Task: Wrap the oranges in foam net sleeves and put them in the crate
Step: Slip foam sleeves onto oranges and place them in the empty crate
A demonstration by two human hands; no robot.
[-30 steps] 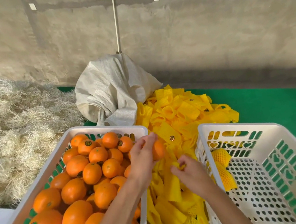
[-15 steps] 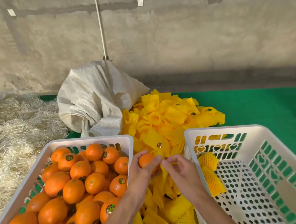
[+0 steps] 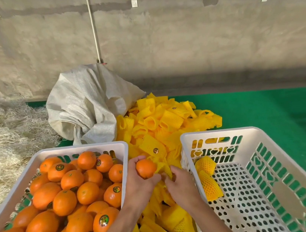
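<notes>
An unwrapped orange (image 3: 146, 168) was gripped in the left hand (image 3: 140, 181), held above the gap between the two white crates. A yellow foam net sleeve (image 3: 164, 170) was pinched by the right hand (image 3: 178, 183), just beside the fruit and above the loose sleeve pile (image 3: 160, 120). The step in hand was judged to be sleeving: the net had not yet been drawn over the orange.

The next move would call for the sleeve mouth to be spread and pulled over the fruit, then placement in the right crate (image 3: 270, 158), where two wrapped oranges (image 3: 208, 176) already lay (near the far left corner).

Round stickers were noted on fruit in the left crate (image 3: 78, 148); no writing could be read.
</notes>
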